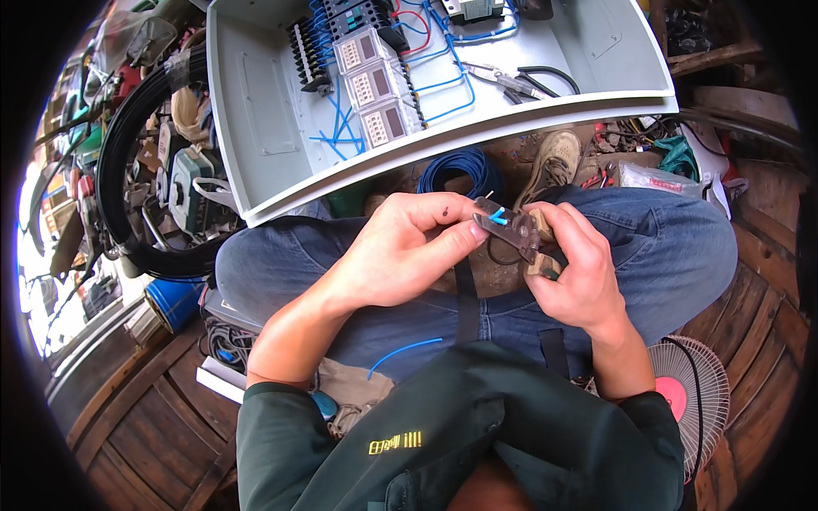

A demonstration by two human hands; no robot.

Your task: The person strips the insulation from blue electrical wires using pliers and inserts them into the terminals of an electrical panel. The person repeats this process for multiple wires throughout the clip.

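My right hand [576, 271] is wrapped round the worn handles of a pair of wire-stripping pliers [517, 237], with dark metal jaws and a small spring. A short piece of blue wire [498, 216] shows at the jaws. My left hand [407, 247] is closed, thumb and forefinger pinched at the jaw tips around the blue piece; what lies between the fingertips is mostly hidden. Both hands are above my lap, in front of a grey metal electrical box [443, 128]. A loose length of blue wire [405, 349] lies on my lap.
Inside the box are white digital modules [372, 88], a black terminal strip [308, 55], blue wires and side cutters [508, 82]. A coil of blue wire [460, 174] lies beneath its edge. Black tubing [115, 200] and clutter stand left; a fan [694, 396] is at lower right.
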